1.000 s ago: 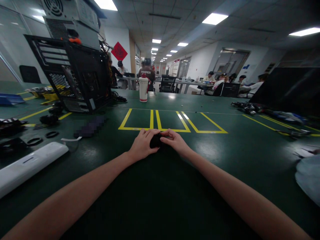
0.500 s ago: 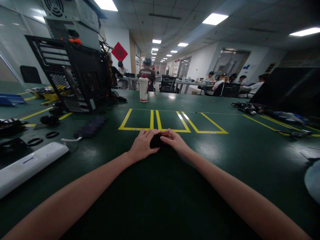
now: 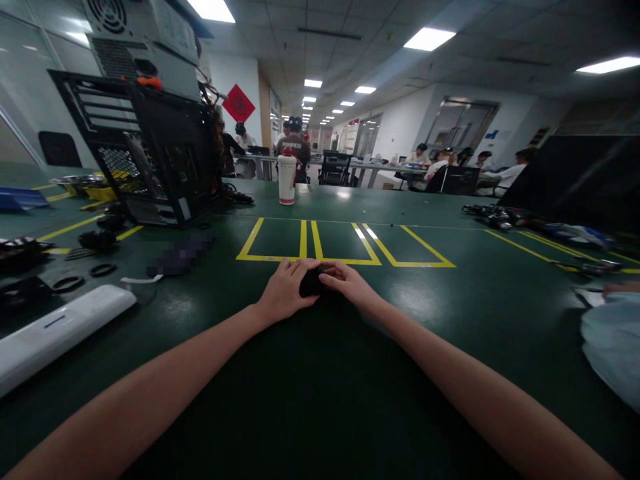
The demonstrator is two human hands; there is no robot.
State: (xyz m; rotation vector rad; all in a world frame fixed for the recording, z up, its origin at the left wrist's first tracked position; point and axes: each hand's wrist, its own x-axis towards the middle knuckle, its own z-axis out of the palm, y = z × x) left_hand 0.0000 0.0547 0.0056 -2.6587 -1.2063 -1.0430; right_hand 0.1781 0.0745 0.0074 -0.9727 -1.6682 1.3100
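Observation:
Both of my hands meet over the dark green table [image 3: 320, 400], around a small black object [image 3: 310, 283] with a rounded outline. Its kind is hard to make out. My left hand [image 3: 285, 291] is closed round its left side, fingers over the top and thumb along the near edge. On the other side, the thumb and fingertips of my right hand [image 3: 350, 283] are pinched against its right end. Just beyond the hands, yellow tape outlines [image 3: 345, 262] mark the tabletop. My fingers hide much of the black object.
An open black computer case [image 3: 150, 153] with a metal unit on top stands at left. Nearer lie a long white device [image 3: 65, 333] and black rings [image 3: 103, 270]. A white cup [image 3: 287, 179] stands behind. A person's light sleeve [image 3: 613, 340] reaches in at right, near black cables [image 3: 590, 265].
At the right edge, another person's light sleeve has come farther in over the table. My hands and the black object have hardly moved.

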